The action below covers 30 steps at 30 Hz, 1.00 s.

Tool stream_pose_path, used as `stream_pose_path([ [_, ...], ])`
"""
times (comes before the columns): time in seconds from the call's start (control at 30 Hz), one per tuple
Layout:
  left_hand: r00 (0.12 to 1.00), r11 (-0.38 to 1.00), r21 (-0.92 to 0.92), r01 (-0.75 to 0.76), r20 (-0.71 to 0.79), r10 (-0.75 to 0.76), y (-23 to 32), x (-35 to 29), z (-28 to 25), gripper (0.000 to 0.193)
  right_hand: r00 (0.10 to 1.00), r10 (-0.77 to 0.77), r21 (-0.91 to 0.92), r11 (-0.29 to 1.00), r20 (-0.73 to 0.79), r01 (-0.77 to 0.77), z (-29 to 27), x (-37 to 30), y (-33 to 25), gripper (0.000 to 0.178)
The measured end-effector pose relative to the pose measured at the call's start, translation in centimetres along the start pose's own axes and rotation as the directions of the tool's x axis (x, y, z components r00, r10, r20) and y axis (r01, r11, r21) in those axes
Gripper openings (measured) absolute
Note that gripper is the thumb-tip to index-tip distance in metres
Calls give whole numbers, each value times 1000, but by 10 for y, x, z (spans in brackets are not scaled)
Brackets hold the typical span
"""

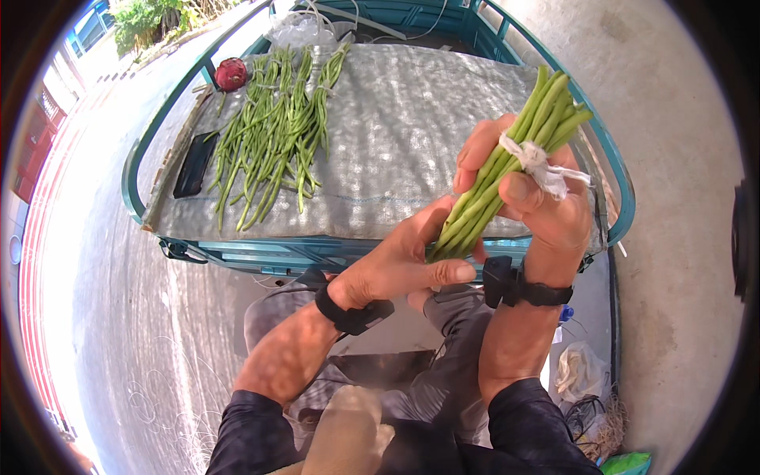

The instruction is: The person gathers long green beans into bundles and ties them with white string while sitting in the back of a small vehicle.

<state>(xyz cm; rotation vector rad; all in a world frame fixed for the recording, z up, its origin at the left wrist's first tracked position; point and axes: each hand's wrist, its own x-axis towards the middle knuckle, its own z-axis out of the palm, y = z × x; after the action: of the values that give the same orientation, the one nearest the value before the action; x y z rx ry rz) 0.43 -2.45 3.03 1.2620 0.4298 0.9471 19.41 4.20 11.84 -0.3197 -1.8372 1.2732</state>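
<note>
My right hand (pixel 532 194) grips a bunch of long green beans (pixel 507 162) near its upper end, where a white strip (pixel 542 168) is tied around it. The bunch slants from upper right down to lower left. My left hand (pixel 404 261) closes around the lower ends of the same bunch. Both hands hover over the near edge of a teal cart bed (pixel 261 255) covered with a grey woven sack (pixel 404 134). Several more bundles of long beans (pixel 273 131) lie on the sack at the far left.
A dark red round thing (pixel 231 74) sits at the cart's far left corner, and a black flat object (pixel 194 165) lies beside the beans. Clear plastic bags (pixel 305 32) are at the far end. Bags and dry grass (pixel 590 396) lie on the concrete at lower right.
</note>
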Motion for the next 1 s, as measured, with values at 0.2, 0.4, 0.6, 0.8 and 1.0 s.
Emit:
stream_pose_path([
  [0.2, 974, 973, 62, 220, -58, -217, -4, -3, 1, 38, 982, 130, 260, 961, -140, -91, -17, -3, 13, 38],
  [0.4, 955, 961, -77, 266, -117, -274, -17, -8, -15, 45, 949, 259, 400, 901, -181, -169, -23, -2, 42, 37],
  [0.6, 932, 894, -362, 265, -143, -334, -14, -7, -8, 66, 957, 201, 532, 844, -208, -62, -36, -8, 52, 34],
  [0.8, 925, 915, -291, 278, -176, -337, -21, -6, -9, 64, 940, 261, 514, 850, -219, -116, -38, -9, 56, 34],
  [1.0, 910, 880, -338, 335, -125, -395, -20, -9, -12, 61, 912, 316, 484, 860, -264, -158, -42, -8, 68, 34],
])
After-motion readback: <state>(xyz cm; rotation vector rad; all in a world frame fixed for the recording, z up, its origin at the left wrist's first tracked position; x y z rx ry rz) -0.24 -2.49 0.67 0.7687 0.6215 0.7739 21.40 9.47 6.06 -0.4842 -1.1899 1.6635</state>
